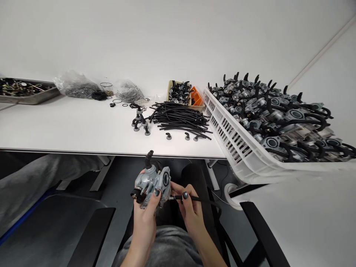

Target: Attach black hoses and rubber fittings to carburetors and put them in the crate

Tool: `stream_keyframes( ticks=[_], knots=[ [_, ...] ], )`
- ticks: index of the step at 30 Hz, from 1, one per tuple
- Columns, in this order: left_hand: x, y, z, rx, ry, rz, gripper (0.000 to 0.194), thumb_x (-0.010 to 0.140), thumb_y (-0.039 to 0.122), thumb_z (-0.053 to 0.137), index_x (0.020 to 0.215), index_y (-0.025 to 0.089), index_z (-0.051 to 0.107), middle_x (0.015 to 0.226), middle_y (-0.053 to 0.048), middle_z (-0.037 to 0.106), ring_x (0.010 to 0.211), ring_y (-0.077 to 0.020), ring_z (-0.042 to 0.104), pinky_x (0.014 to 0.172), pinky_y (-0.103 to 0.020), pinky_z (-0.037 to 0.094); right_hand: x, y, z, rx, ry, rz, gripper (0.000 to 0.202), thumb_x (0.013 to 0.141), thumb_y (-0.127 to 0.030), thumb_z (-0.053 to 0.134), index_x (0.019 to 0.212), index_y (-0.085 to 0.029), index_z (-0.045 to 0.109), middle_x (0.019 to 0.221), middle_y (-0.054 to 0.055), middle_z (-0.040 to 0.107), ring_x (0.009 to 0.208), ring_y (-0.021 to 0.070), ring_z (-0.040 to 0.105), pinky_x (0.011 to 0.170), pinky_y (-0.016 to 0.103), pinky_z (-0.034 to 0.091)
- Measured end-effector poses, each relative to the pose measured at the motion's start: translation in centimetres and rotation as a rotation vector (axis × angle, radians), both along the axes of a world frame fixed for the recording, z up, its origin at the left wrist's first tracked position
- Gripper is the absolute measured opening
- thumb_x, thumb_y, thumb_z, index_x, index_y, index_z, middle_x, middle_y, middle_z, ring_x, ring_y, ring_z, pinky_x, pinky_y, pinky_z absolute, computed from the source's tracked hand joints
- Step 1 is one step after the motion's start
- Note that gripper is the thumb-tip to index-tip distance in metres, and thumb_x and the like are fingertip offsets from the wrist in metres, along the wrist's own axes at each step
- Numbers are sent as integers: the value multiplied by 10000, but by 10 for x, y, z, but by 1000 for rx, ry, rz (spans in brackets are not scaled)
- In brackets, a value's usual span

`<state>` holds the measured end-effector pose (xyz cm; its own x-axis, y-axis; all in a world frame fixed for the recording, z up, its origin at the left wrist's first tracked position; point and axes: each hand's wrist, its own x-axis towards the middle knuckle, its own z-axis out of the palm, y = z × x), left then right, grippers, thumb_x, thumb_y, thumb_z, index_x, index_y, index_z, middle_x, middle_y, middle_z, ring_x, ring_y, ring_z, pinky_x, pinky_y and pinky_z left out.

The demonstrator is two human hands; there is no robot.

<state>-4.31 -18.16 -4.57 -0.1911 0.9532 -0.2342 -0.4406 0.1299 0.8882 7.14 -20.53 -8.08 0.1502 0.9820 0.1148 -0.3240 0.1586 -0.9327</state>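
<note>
Above my lap, my left hand [147, 213] is wrapped round a silver carburetor [151, 181] with a black rubber elbow cap [149, 157] on top. My right hand [190, 209] pinches a thin black rubber hose [200, 200] between thumb and fingers. One end of that hose meets the lower right side of the carburetor; how far it sits on the fitting I cannot tell. On the table lies a pile of similar black hoses [180, 118]. Several elbow caps [140, 120] stand to the left of the pile, and a few [168, 136] lie before it.
A white plastic crate [236, 148] full of carburetors [278, 111] stands on the right. At the back are a yellow bin [169, 87] of caps, an orange basket [197, 96], plastic bags [78, 87] and a metal tray [41, 97]. The table's front edge [111, 151] and chair armrests [91, 233] flank my lap.
</note>
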Motion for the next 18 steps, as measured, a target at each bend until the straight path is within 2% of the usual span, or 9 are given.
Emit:
stream_keyframes(
  ticks=[8, 14, 18],
  knots=[
    [-3, 1, -6, -28, 24, 38, 677, 634, 481, 808, 1228, 273, 560, 1103, -49, 661, 1095, -271, 617, 978, -391, 463, 2, 1, -1, 72, 62, 77, 234, 964, -438, 490, 917, -275, 651, 1163, 44, 681, 1084, 221, 661, 975, 398, 485],
    [-2, 1, -7, 106, 101, -7, 687, 681, 473, 781, 1283, 274, 516, 1113, -56, 656, 1013, -254, 650, 946, -375, 462, 0, 1, 0, 35, -16, 28, 266, 965, -463, 469, 994, -274, 654, 1136, 61, 684, 1069, 219, 663, 944, 373, 506],
    [-2, 0, -10, 118, 132, 13, 689, 692, 483, 770, 1295, 280, 505, 1133, -60, 651, 1066, -264, 632, 959, -374, 453, -3, 1, 4, -9, -37, 1, 313, 957, -499, 459, 1000, -268, 666, 1075, 64, 698, 1034, 219, 667, 914, 364, 527]
  ],
)
